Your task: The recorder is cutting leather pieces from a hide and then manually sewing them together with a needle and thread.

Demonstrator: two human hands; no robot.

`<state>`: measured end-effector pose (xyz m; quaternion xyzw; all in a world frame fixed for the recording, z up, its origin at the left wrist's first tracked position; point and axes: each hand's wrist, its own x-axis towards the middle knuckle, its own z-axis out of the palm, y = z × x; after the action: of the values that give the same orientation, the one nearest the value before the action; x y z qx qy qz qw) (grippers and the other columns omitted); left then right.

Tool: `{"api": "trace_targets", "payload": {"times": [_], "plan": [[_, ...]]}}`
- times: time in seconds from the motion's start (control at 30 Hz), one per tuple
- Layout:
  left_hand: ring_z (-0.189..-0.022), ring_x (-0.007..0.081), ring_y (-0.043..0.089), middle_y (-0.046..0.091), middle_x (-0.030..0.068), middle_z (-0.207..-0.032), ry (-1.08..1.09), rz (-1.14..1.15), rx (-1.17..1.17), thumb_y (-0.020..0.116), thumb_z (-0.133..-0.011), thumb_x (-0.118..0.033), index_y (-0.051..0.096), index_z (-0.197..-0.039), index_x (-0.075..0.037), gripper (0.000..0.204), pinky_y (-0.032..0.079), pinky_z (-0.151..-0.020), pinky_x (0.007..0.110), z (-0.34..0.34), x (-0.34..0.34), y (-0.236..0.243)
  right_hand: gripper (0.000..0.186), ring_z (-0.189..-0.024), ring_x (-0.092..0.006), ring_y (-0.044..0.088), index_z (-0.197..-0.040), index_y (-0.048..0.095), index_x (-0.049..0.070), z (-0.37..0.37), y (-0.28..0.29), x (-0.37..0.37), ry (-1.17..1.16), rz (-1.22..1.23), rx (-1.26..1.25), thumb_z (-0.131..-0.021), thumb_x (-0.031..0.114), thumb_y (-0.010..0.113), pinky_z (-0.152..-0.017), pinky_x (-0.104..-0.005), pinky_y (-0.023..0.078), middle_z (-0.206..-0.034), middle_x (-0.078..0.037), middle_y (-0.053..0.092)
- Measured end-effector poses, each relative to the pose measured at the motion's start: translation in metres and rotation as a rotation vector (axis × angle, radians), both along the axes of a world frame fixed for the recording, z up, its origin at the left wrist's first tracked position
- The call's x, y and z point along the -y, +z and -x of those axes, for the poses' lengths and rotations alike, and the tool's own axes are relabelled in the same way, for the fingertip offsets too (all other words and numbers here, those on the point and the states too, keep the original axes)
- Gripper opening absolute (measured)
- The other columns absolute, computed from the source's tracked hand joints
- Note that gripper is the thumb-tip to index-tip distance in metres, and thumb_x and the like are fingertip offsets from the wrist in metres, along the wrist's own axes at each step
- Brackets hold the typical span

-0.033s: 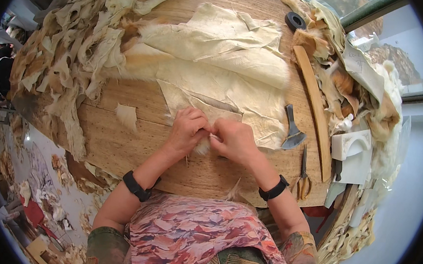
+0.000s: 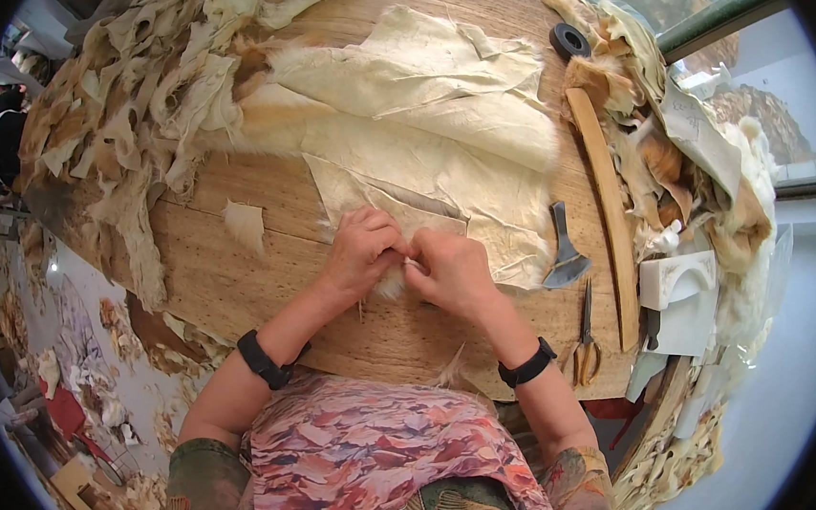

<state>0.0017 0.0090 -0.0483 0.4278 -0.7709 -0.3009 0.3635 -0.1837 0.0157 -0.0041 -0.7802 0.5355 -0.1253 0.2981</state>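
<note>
A large cream fur hide (image 2: 427,132) is spread on the wooden table, skin side mostly up, with a long narrow gap near its lower part. At its near edge my left hand (image 2: 365,250) and my right hand (image 2: 450,268) meet, fingers closed in a pinch on the hide. A small whitish bit shows at the right fingertips; whether it is hide or something else I cannot tell. White fur pokes out below the hands. To the right lie a dark curved blade (image 2: 567,258) and scissors (image 2: 586,341) with orange-brown handles.
A long wooden strip (image 2: 607,218) lies along the right side of the table (image 2: 262,282), below a black tape roll (image 2: 569,41). Hide scraps (image 2: 131,118) heap up at left, more at right beside a white block (image 2: 676,278). One small scrap (image 2: 244,226) sits left of my hands.
</note>
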Motion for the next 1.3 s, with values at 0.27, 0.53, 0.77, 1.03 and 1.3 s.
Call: {"api": "trace_targets", "payload": {"times": [0.27, 0.53, 0.77, 1.03, 1.3], "plan": [[-0.092, 0.0238, 0.056, 0.06, 0.0008, -0.086, -0.008, -0.033, -0.013, 0.074, -0.07, -0.01, 0.065, -0.078, -0.012, 0.012, 0.038, -0.083, 0.037, -0.002, 0.001, 0.0, 0.054, -0.066, -0.0354, 0.065, -0.128, 0.047, 0.01, -0.005, 0.006, 0.003, -0.015, -0.013, -0.045, -0.079, 0.023, 0.066, -0.062, -0.047, 0.051, -0.073, -0.015, 0.065], [-0.092, 0.0248, 0.056, 0.062, 0.0022, -0.088, -0.015, -0.053, -0.003, 0.075, -0.068, -0.009, 0.064, -0.08, -0.011, 0.017, 0.039, -0.083, 0.038, -0.001, 0.002, 0.004, 0.054, -0.068, -0.031, 0.064, -0.133, 0.049, 0.01, -0.007, 0.004, -0.008, 0.112, 0.218, -0.044, -0.081, 0.014, 0.064, -0.061, -0.0403, 0.05, -0.078, -0.01, 0.065], [-0.092, 0.026, 0.056, 0.062, 0.0043, -0.089, 0.005, -0.032, 0.017, 0.072, -0.067, -0.005, 0.062, -0.079, -0.008, 0.016, 0.039, -0.084, 0.038, 0.0, 0.001, 0.001, 0.022, -0.085, -0.0212, 0.058, -0.102, 0.063, 0.011, -0.005, 0.002, -0.014, 0.174, 0.564, -0.091, -0.08, 0.011, 0.059, -0.074, -0.0343, 0.046, -0.087, -0.004, 0.054], [-0.091, 0.0265, 0.056, 0.062, 0.0041, -0.089, 0.005, -0.038, 0.016, 0.072, -0.066, -0.005, 0.062, -0.079, -0.008, 0.016, 0.04, -0.083, 0.038, 0.0, 0.002, 0.001, 0.013, -0.081, -0.0218, 0.061, -0.093, 0.06, 0.011, -0.009, 0.0, -0.016, 0.082, 0.529, 0.017, -0.08, 0.012, 0.061, -0.072, -0.0365, 0.045, -0.084, -0.005, 0.059], [-0.091, 0.0256, 0.055, 0.059, 0.0027, -0.085, 0.039, 0.018, 0.06, 0.072, -0.069, -0.007, 0.061, -0.074, -0.01, 0.013, 0.039, -0.082, 0.038, 0.003, 0.001, 0.002, 0.005, -0.075, -0.0225, 0.065, -0.092, 0.058, 0.005, -0.018, 0.023, -0.01, -0.129, 0.164, 0.49, -0.09, 0.009, 0.061, -0.068, -0.033, 0.05, -0.081, -0.006, 0.065]]}}
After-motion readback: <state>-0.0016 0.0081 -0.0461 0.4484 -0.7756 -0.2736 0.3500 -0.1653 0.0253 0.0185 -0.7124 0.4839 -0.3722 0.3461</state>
